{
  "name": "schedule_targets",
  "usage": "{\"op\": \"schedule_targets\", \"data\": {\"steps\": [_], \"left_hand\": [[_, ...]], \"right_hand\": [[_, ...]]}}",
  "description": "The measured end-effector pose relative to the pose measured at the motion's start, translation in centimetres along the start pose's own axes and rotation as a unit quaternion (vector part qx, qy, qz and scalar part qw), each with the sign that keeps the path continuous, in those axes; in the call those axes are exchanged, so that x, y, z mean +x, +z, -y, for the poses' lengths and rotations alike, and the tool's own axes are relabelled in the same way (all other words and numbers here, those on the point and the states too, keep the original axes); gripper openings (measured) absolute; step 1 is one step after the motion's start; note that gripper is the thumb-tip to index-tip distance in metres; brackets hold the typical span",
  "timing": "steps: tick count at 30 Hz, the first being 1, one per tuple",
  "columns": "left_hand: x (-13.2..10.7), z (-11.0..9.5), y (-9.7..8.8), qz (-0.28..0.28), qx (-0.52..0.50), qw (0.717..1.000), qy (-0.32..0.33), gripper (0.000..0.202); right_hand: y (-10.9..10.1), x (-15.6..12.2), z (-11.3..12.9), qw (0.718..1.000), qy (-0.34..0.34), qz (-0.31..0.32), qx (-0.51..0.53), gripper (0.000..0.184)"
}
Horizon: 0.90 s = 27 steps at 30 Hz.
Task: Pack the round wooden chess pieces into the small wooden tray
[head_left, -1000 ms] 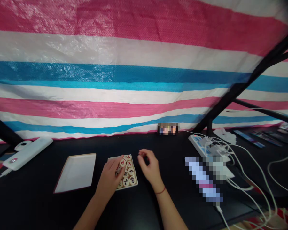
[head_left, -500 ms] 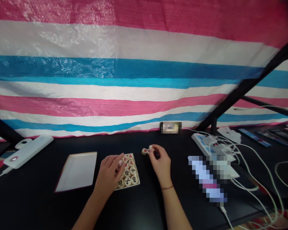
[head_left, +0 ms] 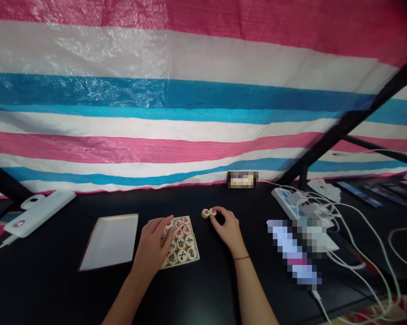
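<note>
A shallow white box on the black table holds several round Chinese chess pieces with red or black characters. My left hand covers the box's left side, thumb and fingers closed around a red-marked piece; some pieces are hidden under it. Right of the box, my right hand pinches a red-marked Chinese chess piece at table level. That piece sits against another red-marked piece on its left, which lies face up on the table.
The box lid lies inside up to the left. A white power bank-like device with a cable is farther left. On the right are a blurred-out phone-like object, a power strip and tangled white cables. A striped sheet hangs behind.
My right hand has lowered its piece beside the other one, and the face now shows. My left hand has shifted slightly left over the box, uncovering more pieces.
</note>
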<state>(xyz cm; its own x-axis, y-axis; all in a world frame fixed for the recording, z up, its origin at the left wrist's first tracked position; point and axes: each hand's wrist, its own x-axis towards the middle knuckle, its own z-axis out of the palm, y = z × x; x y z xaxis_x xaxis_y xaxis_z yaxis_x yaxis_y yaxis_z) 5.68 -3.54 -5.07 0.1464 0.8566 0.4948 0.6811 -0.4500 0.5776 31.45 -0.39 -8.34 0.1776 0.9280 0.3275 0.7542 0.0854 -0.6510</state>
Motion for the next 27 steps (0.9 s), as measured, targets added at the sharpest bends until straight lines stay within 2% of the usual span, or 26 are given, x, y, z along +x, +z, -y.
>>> {"op": "schedule_targets", "data": {"steps": [8, 17, 19, 23, 24, 25, 27], "left_hand": [[0.0, 0.2, 0.1, 0.004, 0.007, 1.000, 0.003, 0.028], [0.0, 0.8, 0.2, 0.009, 0.008, 1.000, -0.012, 0.029], [0.0, 1.0, 0.2, 0.007, 0.020, 1.000, -0.013, 0.029], [0.0, 1.2, 0.3, 0.007, 0.086, 0.996, -0.025, 0.026], [0.0, 1.2, 0.3, 0.013, 0.102, 0.994, -0.029, 0.025], [0.0, 1.1, 0.3, 0.021, 0.116, 0.993, -0.032, 0.024], [0.1, 1.0, 0.3, 0.038, 0.140, 0.989, -0.033, 0.023]], "right_hand": [[0.1, -0.1, 0.5, 1.000, -0.006, 0.001, -0.015, 0.017], [0.7, -0.2, 0.8, 0.999, -0.005, 0.026, -0.023, 0.025], [0.5, -0.3, 1.1, 1.000, -0.018, 0.006, -0.011, 0.029], [0.4, -1.3, 3.0, 0.990, -0.064, -0.110, 0.057, 0.020], [0.6, -1.6, 3.7, 0.988, -0.064, -0.120, 0.076, 0.020], [0.9, -2.0, 4.3, 0.989, -0.056, -0.108, 0.089, 0.022], [1.7, -2.5, 5.6, 0.994, -0.033, -0.040, 0.094, 0.026]]}}
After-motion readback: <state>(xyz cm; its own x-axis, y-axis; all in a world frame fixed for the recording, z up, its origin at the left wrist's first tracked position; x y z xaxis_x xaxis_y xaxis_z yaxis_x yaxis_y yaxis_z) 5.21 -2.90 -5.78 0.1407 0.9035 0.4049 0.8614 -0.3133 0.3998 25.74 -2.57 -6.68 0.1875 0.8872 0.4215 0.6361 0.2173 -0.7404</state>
